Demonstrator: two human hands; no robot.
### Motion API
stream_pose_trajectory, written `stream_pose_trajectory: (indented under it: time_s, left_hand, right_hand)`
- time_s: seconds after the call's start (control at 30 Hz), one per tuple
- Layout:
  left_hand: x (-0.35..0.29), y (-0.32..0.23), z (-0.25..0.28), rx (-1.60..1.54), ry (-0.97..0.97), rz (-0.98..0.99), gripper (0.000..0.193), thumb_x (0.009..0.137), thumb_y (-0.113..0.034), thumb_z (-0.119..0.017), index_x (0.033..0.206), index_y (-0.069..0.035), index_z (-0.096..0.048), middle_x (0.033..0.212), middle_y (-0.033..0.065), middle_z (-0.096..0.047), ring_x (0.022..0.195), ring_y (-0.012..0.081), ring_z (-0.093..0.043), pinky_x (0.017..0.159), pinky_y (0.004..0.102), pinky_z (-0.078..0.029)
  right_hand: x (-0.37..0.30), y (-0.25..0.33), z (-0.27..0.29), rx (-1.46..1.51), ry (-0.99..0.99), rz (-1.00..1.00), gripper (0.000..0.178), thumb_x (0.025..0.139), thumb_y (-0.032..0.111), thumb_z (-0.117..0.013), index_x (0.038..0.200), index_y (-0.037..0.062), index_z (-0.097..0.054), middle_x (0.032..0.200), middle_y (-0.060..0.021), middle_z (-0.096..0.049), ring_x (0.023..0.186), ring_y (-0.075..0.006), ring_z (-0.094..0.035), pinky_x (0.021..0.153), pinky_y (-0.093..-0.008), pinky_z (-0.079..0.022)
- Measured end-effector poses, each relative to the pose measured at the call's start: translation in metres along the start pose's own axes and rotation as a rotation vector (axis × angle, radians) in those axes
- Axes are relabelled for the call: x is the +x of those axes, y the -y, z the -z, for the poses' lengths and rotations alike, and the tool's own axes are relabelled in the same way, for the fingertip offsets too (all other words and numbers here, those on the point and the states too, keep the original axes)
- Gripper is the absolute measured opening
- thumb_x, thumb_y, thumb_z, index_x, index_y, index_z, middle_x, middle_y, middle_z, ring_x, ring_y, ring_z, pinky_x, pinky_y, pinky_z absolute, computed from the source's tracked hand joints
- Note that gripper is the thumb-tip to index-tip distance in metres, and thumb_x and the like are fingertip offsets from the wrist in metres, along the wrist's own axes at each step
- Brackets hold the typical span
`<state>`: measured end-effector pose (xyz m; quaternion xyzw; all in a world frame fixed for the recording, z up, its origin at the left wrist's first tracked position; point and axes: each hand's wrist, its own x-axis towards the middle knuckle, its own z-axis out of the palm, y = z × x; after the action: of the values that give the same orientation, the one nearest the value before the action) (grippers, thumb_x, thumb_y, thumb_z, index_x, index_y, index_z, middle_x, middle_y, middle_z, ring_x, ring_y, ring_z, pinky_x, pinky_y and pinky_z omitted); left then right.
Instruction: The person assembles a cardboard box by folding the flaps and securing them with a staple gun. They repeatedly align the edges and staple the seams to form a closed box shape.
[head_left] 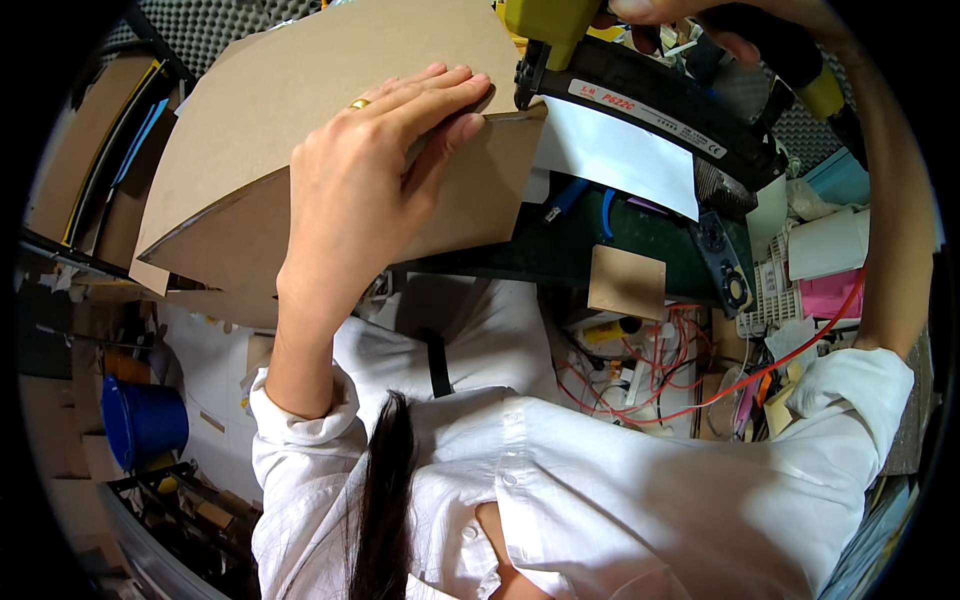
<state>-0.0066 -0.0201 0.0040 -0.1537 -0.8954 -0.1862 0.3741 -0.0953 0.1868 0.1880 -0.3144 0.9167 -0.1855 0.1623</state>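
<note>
A large tan fibreboard box (330, 90) with a wide top panel stands in front of me, its front panel dropping toward my lap. My left hand (370, 180) lies on its near edge, fingers stretched flat over the top and thumb down along the front; a ring shows on one finger. At the upper right, my right hand (648, 10) is wrapped around the handle of a yellow and black nail gun (640, 100), partly cut off by the frame's top. The gun's nose meets the right corner of the top panel or sits just above it; I cannot tell which.
A white sheet (620, 155), blue-handled pliers (566, 198) and a small tan board (627, 282) lie on the dark green table (640, 245). A red air hose (790, 357) runs under my right arm among cables. A blue bucket (145, 418) stands at lower left.
</note>
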Motion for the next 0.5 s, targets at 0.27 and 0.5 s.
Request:
stream_pose_trajectory:
  time_s: [0.27,0.5]
  left_hand:
    - [-0.002,0.006,-0.005,0.048,-0.05,-0.035,0.022,0.094,-0.022,-0.068,0.114,-0.016,-0.076,0.115,0.0049,-0.073,0.115,0.0233,-0.067,0.089,0.0341,-0.055]
    - [-0.001,0.001,-0.001,0.001,-0.007,0.001,0.026,0.092,-0.013,-0.069,0.118,-0.011,-0.074,0.118,0.0117,-0.072,0.121,0.0263,-0.064,0.099,0.035,-0.051]
  right_hand:
    - [-0.002,0.015,-0.009,-0.084,-0.056,-0.054,0.046,0.08,0.026,-0.085,0.102,-0.0104,-0.069,0.08,-0.0109,-0.071,0.044,-0.0099,-0.056,0.04,-0.0219,-0.045]
    - [0.009,0.004,-0.002,-0.069,-0.01,-0.013,0.04,0.083,0.023,-0.082,0.103,-0.0101,-0.07,0.08,-0.0102,-0.071,0.043,-0.0089,-0.055,0.039,-0.0213,-0.044]
